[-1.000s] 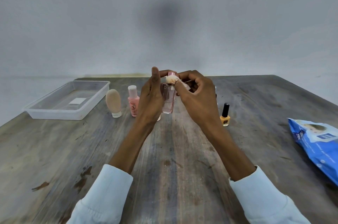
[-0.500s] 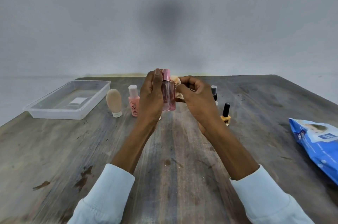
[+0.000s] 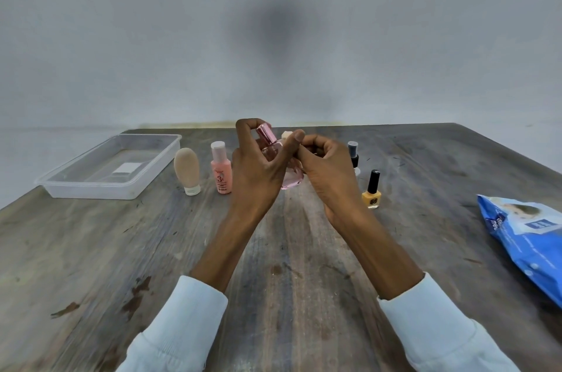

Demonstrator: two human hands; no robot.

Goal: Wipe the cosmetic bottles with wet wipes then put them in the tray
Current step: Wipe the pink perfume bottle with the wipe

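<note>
My left hand (image 3: 258,171) grips a pink glass perfume bottle (image 3: 292,180) with a shiny pink cap, tilted to the left above the table's middle. My right hand (image 3: 327,171) is curled beside the bottle and pinches a small balled wipe (image 3: 286,135), mostly hidden, whose tip shows above my fingers. A clear plastic tray (image 3: 152,171) sits at the far left. On the table stand a beige tube (image 3: 186,171), a pink lotion bottle (image 3: 221,169), a yellow nail polish (image 3: 371,193) and a grey-capped small bottle (image 3: 353,156).
A blue pack of wet wipes (image 3: 529,238) lies at the right edge. The wooden table (image 3: 289,265) runs to a grey wall behind. White sleeves cover both forearms near the front edge.
The perfume bottle has tipped from upright to leaning left in my left hand. My right hand with the wipe has slid from the cap down along the bottle's right side.
</note>
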